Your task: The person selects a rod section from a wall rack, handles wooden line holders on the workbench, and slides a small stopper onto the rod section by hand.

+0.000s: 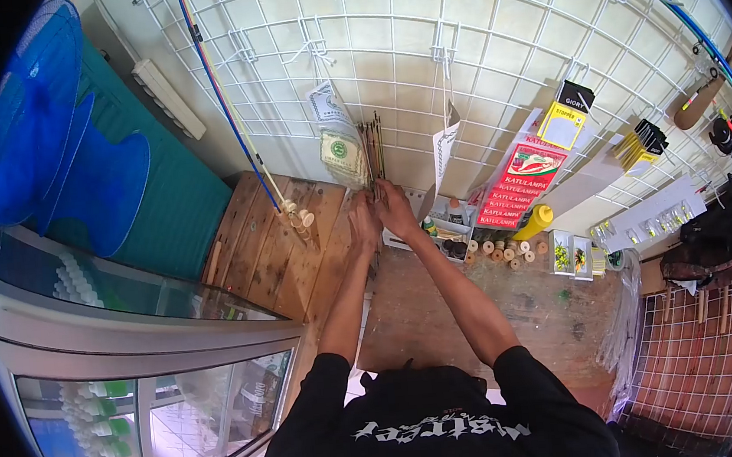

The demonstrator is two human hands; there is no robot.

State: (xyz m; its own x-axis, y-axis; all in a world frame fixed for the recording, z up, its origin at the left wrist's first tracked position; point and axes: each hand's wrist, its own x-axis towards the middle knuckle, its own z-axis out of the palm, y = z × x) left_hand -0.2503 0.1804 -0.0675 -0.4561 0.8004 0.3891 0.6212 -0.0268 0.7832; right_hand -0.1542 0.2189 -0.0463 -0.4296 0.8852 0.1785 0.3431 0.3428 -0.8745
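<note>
A bunch of thin dark rods stands upright against the wall grid, and both hands are together at its lower end. My left hand has its fingers closed around the foot of the rods. Beside it, touching or nearly so, my right hand is also closed there. The fingertips and the bottom of the rods are partly hidden. Just left of the rods hangs a printed plastic packet with pale contents. A white tray of small bottles is right of my right hand.
A white wire grid covers the wall, with red packets and a white card hanging from it. Wooden spools and a yellow bottle stand on the wooden counter. At left are a glass-fronted cabinet and blue nets.
</note>
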